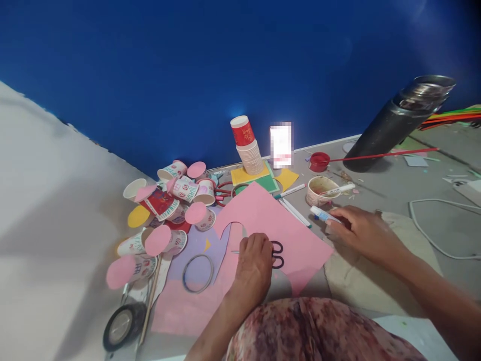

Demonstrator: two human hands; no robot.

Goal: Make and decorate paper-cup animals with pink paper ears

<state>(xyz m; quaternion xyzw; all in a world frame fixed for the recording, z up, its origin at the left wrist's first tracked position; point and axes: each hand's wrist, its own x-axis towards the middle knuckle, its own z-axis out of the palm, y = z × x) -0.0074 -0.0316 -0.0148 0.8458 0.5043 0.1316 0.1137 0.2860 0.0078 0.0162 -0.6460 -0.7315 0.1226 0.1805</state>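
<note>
My left hand (255,263) is closed around the middle of a pair of scissors. Their black looped handles (277,254) stick out to the right of my fingers, and a bit of blade shows on the left. Beneath them lies a pink paper sheet (270,215) with a rounded piece cut out of its left side. Between the fingers of my right hand (366,233) is a small white tube with a blue label (322,215), pointing left. Just behind that tube stands a round tub (322,190) with a white marker (338,190) resting across it.
Several paper cups with pink discs (160,240) lie at the left, near black tape (120,326) and a grey ring (198,273) on purple paper. Behind are stacked cups (248,150), markers (295,213) and a red tape roll (319,162). A dark flask (398,123) and white cable (417,225) occupy the right.
</note>
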